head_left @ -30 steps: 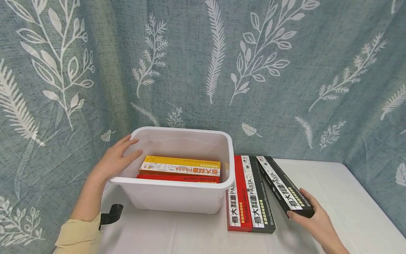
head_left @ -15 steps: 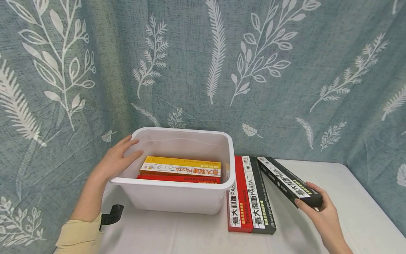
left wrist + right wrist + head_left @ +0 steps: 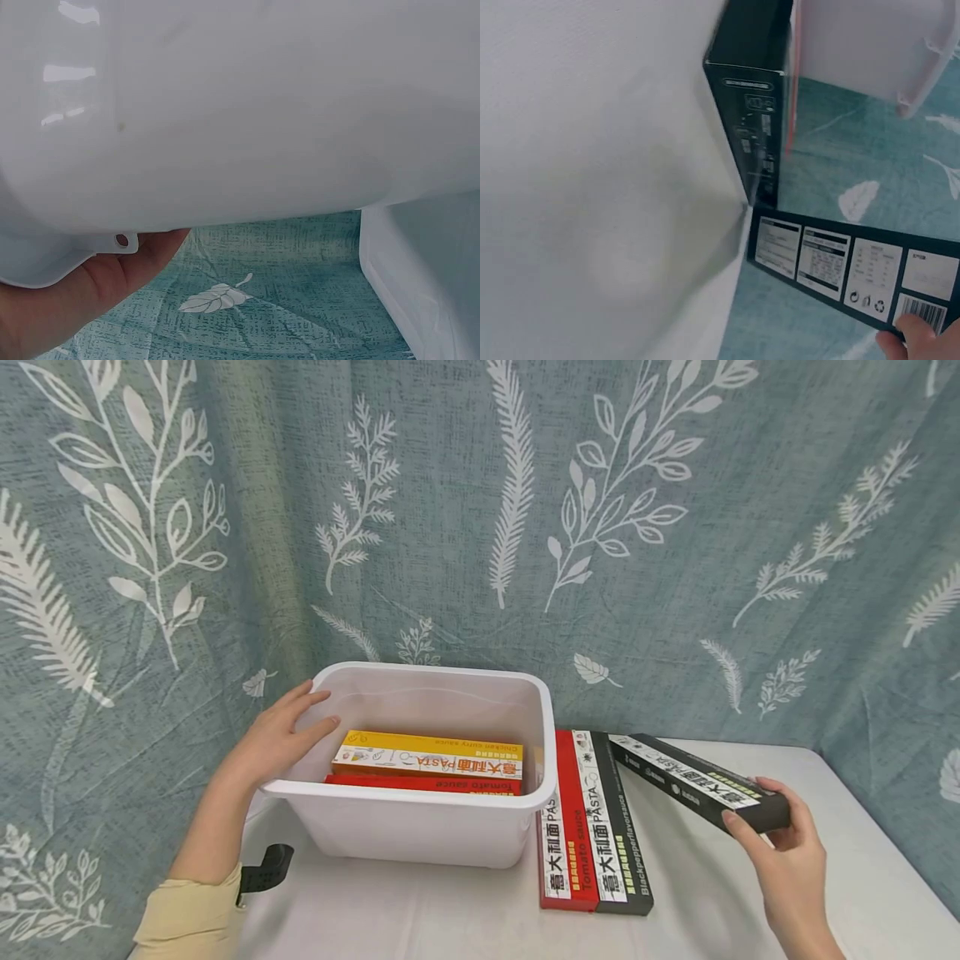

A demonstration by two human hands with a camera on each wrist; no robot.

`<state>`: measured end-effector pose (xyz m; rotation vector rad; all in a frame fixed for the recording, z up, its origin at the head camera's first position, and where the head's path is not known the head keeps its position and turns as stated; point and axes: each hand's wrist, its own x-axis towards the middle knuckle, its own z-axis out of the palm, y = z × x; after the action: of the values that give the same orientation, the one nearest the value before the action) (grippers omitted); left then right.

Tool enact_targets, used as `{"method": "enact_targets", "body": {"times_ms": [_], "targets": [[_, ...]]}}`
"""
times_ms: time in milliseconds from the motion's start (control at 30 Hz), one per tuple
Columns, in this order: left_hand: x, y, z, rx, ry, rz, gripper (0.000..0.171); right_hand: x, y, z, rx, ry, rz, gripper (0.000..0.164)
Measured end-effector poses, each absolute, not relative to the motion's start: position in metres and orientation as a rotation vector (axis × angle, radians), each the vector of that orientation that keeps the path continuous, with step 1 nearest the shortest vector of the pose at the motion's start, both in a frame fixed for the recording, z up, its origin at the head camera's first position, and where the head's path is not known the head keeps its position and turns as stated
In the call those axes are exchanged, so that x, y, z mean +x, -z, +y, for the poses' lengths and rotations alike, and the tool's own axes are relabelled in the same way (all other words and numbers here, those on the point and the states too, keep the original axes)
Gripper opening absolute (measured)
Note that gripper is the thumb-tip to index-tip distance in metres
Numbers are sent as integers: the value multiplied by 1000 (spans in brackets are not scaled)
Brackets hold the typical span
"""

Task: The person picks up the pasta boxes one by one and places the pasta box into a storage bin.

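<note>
In the head view my right hand (image 3: 791,852) grips the near end of a black pasta box (image 3: 705,783) between thumb and fingers. That end is raised and the far end points toward the curtain, close to another black pasta box (image 3: 624,827). The right wrist view shows the held box's printed side with its barcode, the fingertips beside it. My left hand (image 3: 281,735) rests on the left rim of a white plastic bin (image 3: 408,831), fingers and thumb reaching over it. Inside the bin lie a yellow pasta box (image 3: 427,753) and a red pasta box (image 3: 420,783).
A red pasta box (image 3: 570,835) lies flat between the bin and the flat black box. All stand on a white-covered table (image 3: 450,918). A leaf-patterned curtain (image 3: 450,527) hangs behind. A black curved piece (image 3: 264,868) shows at the left forearm.
My right hand has moved to the right and slightly up, swinging the near end of the black pasta box away from the flat boxes. My left hand stays on the bin rim.
</note>
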<state>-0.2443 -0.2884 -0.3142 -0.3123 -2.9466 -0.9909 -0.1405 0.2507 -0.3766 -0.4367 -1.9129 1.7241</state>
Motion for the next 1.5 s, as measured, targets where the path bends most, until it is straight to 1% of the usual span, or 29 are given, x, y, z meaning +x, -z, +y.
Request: {"method": "enact_targets", "body": {"times_ms": [167, 367, 500, 833, 1067, 1500], "targets": [[-244, 315, -289, -306, 998, -2946, 68, -137, 367, 255, -386, -1871, -1771, 58], [-244, 315, -290, -302, 999, -2948, 68, -132, 356, 257, -112, -2079, -1528, 52], [-244, 315, -290, -308, 1011, -2946, 69, -128, 345, 252, 77, -2133, -1452, 51], [-245, 315, -290, -317, 1014, -2942, 68, -131, 317, 231, 300, -2256, -1212, 51], [-245, 315, -290, -319, 1027, -2948, 68, -134, 299, 198, 305, -2260, -1286, 48], [-245, 314, -291, -321, 1048, -2944, 69, -158, 305, 159, 567, -2391, -1506, 48]]}}
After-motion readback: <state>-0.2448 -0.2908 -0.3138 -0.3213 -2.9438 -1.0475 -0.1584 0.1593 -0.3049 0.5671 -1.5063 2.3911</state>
